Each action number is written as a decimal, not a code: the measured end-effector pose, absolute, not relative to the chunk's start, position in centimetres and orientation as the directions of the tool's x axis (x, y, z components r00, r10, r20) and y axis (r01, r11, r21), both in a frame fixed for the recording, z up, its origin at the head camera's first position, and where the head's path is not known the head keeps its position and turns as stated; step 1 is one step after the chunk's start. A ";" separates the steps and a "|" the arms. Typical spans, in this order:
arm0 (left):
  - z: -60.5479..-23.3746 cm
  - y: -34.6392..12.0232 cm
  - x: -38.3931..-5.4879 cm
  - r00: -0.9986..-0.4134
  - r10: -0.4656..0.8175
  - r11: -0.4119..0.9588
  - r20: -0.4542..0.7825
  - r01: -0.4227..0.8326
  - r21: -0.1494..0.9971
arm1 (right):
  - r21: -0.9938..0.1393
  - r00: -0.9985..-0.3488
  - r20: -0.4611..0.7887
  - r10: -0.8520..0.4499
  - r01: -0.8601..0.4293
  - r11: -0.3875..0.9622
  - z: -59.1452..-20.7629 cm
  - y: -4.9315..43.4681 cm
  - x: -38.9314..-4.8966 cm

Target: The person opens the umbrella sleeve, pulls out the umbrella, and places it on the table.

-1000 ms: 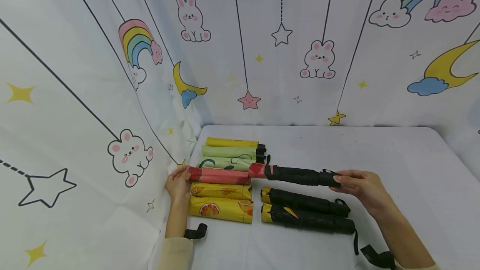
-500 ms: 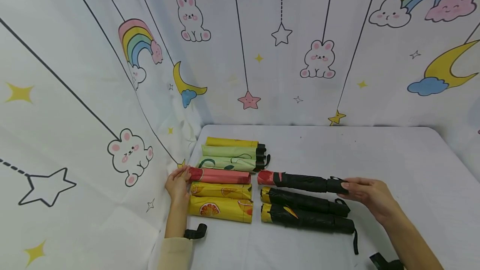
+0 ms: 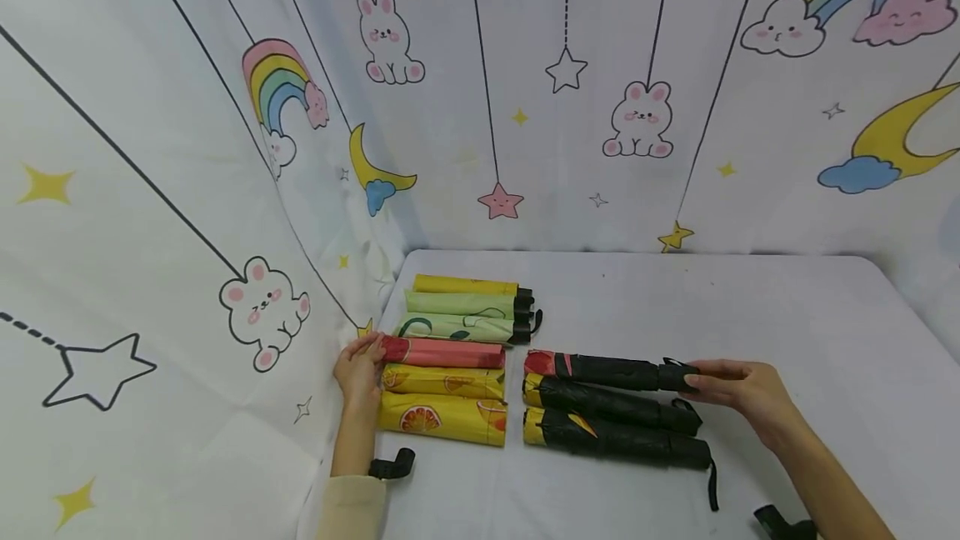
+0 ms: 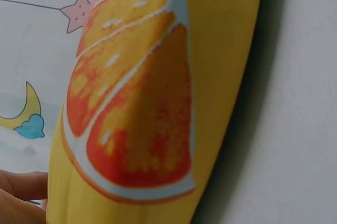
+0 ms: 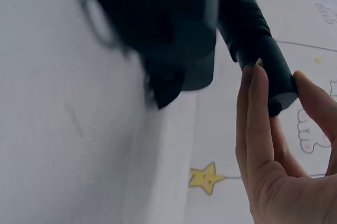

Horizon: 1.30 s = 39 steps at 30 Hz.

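In the head view, my right hand (image 3: 742,394) pinches the handle end of a folded umbrella (image 3: 615,371), black with a red tip. The right wrist view shows thumb and fingers on either side of the black handle (image 5: 271,71). My left hand (image 3: 358,369) pinches the left end of a red umbrella sleeve (image 3: 453,353); its fingertips are partly hidden. Below that sleeve lie two yellow sleeves with orange-slice prints, the nearer one (image 3: 457,419) filling the left wrist view. Two black folded umbrellas with yellow tips, the nearer one (image 3: 622,440) trailing a strap, lie beside them.
Behind the red sleeve lie one yellow umbrella (image 3: 465,284) and two green umbrellas, the nearer one (image 3: 457,327) leaf-patterned, with black ends showing. A white cloth covers the table (image 3: 720,298). A printed curtain (image 3: 540,140) rises at the back and left.
My right hand has moved the red-tipped umbrella right and toward me, from overlapping the red sleeve's end to beside the yellow-tipped umbrellas. My left hand has stayed at the sleeve.
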State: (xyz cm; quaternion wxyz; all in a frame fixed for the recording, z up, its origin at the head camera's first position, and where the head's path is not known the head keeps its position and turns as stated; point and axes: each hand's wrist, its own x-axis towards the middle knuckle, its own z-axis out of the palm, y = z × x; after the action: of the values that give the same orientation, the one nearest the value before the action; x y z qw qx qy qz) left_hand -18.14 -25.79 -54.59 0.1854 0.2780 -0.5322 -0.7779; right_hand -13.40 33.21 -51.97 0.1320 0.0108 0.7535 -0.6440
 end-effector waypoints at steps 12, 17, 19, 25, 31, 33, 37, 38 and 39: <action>-54.2 -25.9 -18.0 -0.780 -0.579 -0.339 -0.237 -0.033 0.940 | -0.823 -0.968 -0.160 -0.193 0.023 0.567 -52.9 33.4 -14.4; -54.4 -25.8 -18.3 -0.785 -0.572 -0.358 -0.236 -0.020 0.934 | -0.710 -0.974 -0.125 -0.188 -0.044 0.703 -52.9 33.0 -14.5; -54.5 -25.9 -18.4 -0.788 -0.569 -0.364 -0.233 -0.013 0.931 | -0.685 -0.973 -0.111 -0.202 -0.072 0.725 -52.7 32.8 -14.7; -54.8 -25.9 -18.4 -0.797 -0.558 -0.358 -0.230 -0.018 0.934 | -0.637 -0.968 -0.103 -0.228 -0.112 0.762 -52.2 32.2 -15.3; -54.7 -25.9 -18.4 -0.804 -0.544 -0.359 -0.240 -0.036 0.933 | -0.615 -0.976 -0.032 -0.216 -0.152 0.774 -51.3 31.2 -15.6; -54.5 -26.0 -18.5 -0.805 -0.541 -0.353 -0.244 -0.046 0.935 | -0.602 -0.979 0.005 -0.205 -0.167 0.781 -50.9 30.7 -15.8; -54.2 -26.4 -18.6 -0.810 -0.535 -0.318 -0.240 -0.071 0.945 | -0.586 -0.977 0.049 -0.206 -0.195 0.787 -49.9 29.7 -16.4; -54.1 -26.5 -18.6 -0.811 -0.535 -0.311 -0.239 -0.074 0.948 | -0.587 -0.977 0.050 -0.209 -0.198 0.785 -49.7 29.4 -16.5; -54.0 -26.5 -18.7 -0.811 -0.535 -0.307 -0.237 -0.075 0.949 | -0.593 -0.975 0.048 -0.216 -0.202 0.779 -49.5 29.1 -16.7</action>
State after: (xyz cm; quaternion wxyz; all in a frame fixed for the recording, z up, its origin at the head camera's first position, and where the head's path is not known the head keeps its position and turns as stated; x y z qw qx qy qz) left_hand -18.66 -26.53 -54.04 0.1511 0.2680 -0.5689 -0.7627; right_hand -16.70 29.11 -49.46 0.0114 -0.1110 0.9432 -0.3130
